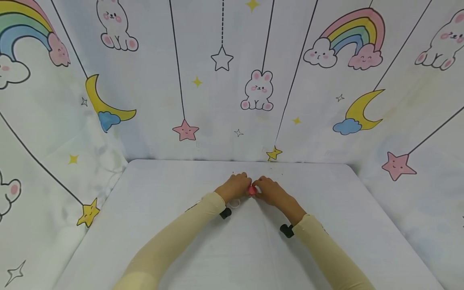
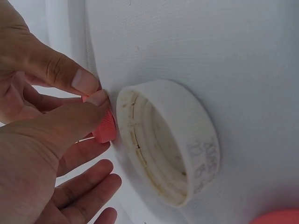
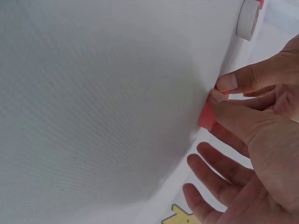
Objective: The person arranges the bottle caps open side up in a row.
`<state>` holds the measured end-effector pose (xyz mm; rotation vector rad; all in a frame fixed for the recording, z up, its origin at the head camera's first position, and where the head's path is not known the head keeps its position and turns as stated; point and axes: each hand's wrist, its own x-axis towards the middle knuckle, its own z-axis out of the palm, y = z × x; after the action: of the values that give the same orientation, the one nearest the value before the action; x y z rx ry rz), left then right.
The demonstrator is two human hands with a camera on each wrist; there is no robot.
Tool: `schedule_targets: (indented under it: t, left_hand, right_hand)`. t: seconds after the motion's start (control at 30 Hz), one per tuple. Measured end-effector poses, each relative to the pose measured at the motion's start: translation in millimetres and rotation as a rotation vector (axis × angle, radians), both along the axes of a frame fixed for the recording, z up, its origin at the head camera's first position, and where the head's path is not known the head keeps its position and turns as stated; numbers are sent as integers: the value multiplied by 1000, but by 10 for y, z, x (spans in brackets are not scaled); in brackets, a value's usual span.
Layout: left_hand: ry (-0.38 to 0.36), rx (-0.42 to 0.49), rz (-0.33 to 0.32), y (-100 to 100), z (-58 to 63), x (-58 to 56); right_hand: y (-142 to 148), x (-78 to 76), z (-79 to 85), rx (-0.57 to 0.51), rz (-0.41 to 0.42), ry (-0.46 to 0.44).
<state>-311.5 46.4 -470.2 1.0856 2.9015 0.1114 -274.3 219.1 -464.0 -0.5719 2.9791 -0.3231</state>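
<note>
Both hands meet over a small red ridged bottle cap near the far part of the table. My left hand pinches one side of it, thumb on top, with the other fingers loosely spread. From the opposite side my right hand pinches the same cap between thumb and finger. The thumbs almost touch and hide part of the red cap. Close by the left hand, a larger white bottle cap lies on the table, its hollow side showing a stained inner rim and blurred print on its wall.
Another red thing, mostly cut off, shows at the lower right corner of the left wrist view. The white cloth-covered table meets a patterned curtain at its back and sides. A dark wrist camera hangs under the right sleeve.
</note>
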Motion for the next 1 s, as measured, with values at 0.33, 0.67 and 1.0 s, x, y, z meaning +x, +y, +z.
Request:
schedule_targets:
  t: [0.33, 0.67, 1.0]
  left_hand:
    - [10, 20, 5, -6, 12, 43]
    - [0, 30, 15, -20, 25, 66]
    - [-37, 50, 15, -49, 4, 93]
  right_hand:
    - [0, -13, -12, 25, 5, 1]
    - [-14, -11, -14, 14, -10, -8]
    - [-14, 41, 20, -9, -5, -21]
